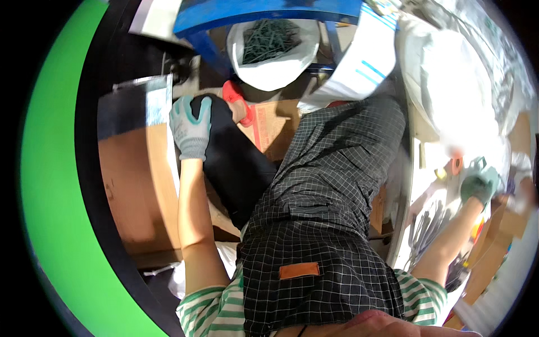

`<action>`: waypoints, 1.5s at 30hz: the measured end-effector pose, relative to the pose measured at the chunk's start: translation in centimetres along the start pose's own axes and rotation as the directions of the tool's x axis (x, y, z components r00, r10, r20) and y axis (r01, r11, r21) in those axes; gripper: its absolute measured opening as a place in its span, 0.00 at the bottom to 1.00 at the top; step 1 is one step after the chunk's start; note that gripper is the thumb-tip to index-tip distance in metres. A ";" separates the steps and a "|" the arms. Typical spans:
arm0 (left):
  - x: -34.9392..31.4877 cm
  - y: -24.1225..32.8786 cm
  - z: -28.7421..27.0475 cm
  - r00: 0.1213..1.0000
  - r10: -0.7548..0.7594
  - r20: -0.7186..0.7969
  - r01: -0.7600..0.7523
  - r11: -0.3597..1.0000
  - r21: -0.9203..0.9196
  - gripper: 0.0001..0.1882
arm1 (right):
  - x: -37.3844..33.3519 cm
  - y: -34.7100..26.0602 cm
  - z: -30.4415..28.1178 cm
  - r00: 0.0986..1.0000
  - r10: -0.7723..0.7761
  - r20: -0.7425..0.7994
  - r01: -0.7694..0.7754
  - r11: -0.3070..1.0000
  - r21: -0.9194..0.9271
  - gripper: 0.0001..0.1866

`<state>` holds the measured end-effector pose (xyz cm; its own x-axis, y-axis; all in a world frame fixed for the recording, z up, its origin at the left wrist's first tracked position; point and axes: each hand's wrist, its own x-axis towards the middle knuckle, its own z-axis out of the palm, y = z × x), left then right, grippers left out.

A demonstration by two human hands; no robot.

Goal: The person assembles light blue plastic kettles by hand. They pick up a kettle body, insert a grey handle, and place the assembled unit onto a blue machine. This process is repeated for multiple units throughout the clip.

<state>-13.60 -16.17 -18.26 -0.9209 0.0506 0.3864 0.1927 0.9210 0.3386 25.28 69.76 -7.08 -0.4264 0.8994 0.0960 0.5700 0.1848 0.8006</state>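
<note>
My left hand (191, 126), in a grey and teal work glove, lies on my left knee with its fingers spread and nothing in them. Over to the right, my right hand (480, 182) wears a similar glove and reaches across a white surface (416, 194). Glare and blur there hide whether its fingers hold anything. Closest to that hand is a small orange-red ring-shaped thing (456, 163), with a bit of yellow beside it. A large white plastic bag (455, 73) bulges just beyond the hand.
A white-lined bucket (266, 78) of dark green strips stands beneath a blue table (269, 11). White sheets (362, 62) hang at its right. A cardboard box (135, 185) stands left of my leg. Grey cables (429, 224) lie near my right forearm.
</note>
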 end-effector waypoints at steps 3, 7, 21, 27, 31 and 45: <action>0.3 0.6 -0.3 1.000 -0.013 -0.021 0.014 0.999 0.041 0.27 | 1.1 -0.7 3.3 0.987 -0.141 0.072 0.158 0.898 -0.410 0.31; 1.6 1.9 0.3 0.999 -0.022 -0.036 0.022 1.000 -0.023 0.22 | 0.1 1.2 5.5 0.977 -0.214 -0.008 0.150 0.709 -0.689 0.30; 2.6 3.9 0.5 0.995 -0.018 -0.093 0.008 0.994 -0.112 0.22 | -28.4 -21.0 -22.9 0.612 -0.025 -0.790 0.790 0.000 0.613 0.31; 3.4 5.7 1.8 0.994 -0.032 -0.109 0.009 0.978 -0.209 0.20 | -30.6 -22.9 -25.2 0.481 -0.297 -0.825 0.874 0.094 0.476 0.26; 3.0 5.5 2.1 0.989 -0.040 -0.144 -0.012 0.940 -0.342 0.16 | -30.4 -23.3 -25.9 0.463 -0.289 -0.838 0.885 0.109 0.452 0.24; -14.1 -24.3 -3.3 0.766 -0.563 -0.311 0.612 0.786 0.084 0.42 | -29.5 -25.4 -23.7 0.422 -0.198 -0.885 0.906 0.056 0.420 0.21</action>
<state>-4.20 -40.52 -29.11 -0.7082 -0.6001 0.3719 -0.4411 0.7874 0.4306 6.68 29.16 -16.24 -0.9141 -0.0076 0.4055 -0.0599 0.9914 -0.1164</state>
